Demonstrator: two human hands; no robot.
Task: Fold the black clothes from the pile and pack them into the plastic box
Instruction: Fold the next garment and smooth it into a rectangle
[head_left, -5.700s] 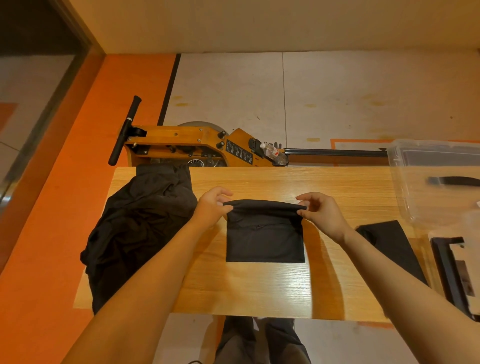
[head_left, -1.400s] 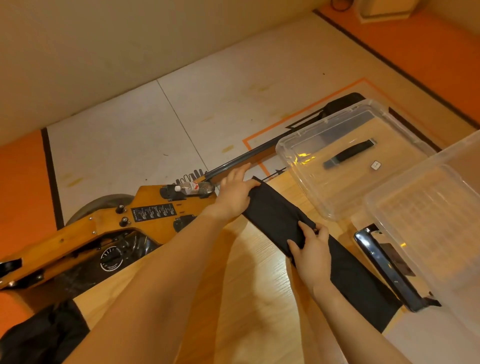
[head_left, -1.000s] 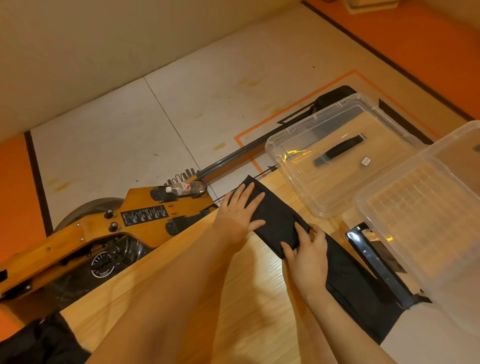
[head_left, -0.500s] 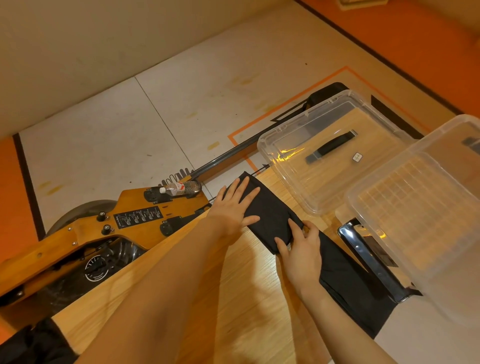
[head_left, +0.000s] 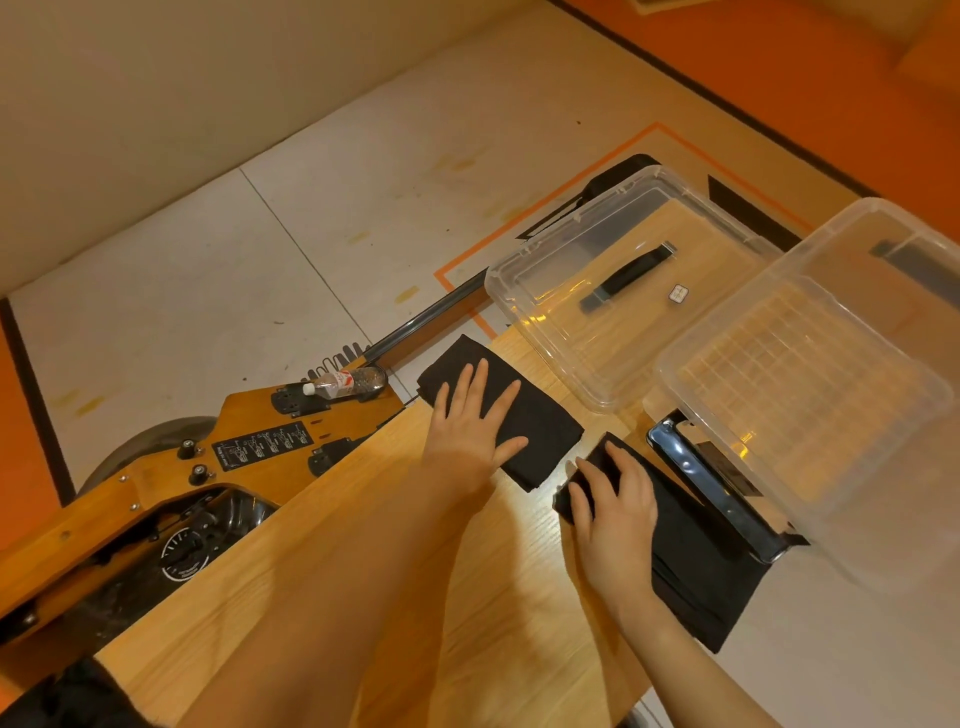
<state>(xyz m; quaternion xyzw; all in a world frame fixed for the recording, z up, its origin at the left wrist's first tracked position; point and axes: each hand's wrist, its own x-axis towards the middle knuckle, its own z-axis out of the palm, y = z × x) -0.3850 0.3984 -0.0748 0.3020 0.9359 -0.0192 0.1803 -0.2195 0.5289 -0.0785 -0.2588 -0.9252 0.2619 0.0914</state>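
Two folded black garments lie on the wooden table (head_left: 415, 561). My left hand (head_left: 470, 428) rests flat, fingers spread, on the far folded garment (head_left: 540, 431). My right hand (head_left: 615, 509) presses on the near folded garment (head_left: 691, 551), its fingers curled over the garment's left edge. The clear plastic box (head_left: 810, 384) stands at the right, nothing inside it. The box's clear lid (head_left: 613, 291), with a black handle, lies beyond it. A corner of the black clothes pile (head_left: 67, 696) shows at the bottom left.
A wooden rowing machine (head_left: 171, 478) with a gauge and a plastic bottle (head_left: 345, 382) stands past the table's far edge. A black-and-chrome object (head_left: 711, 493) lies between the near garment and the box. Orange and pale floor lies around.
My hands have moved apart: the folded garment now lies separate from the other one, a strip of table showing between them. My right hand shifted onto the near garment's end.
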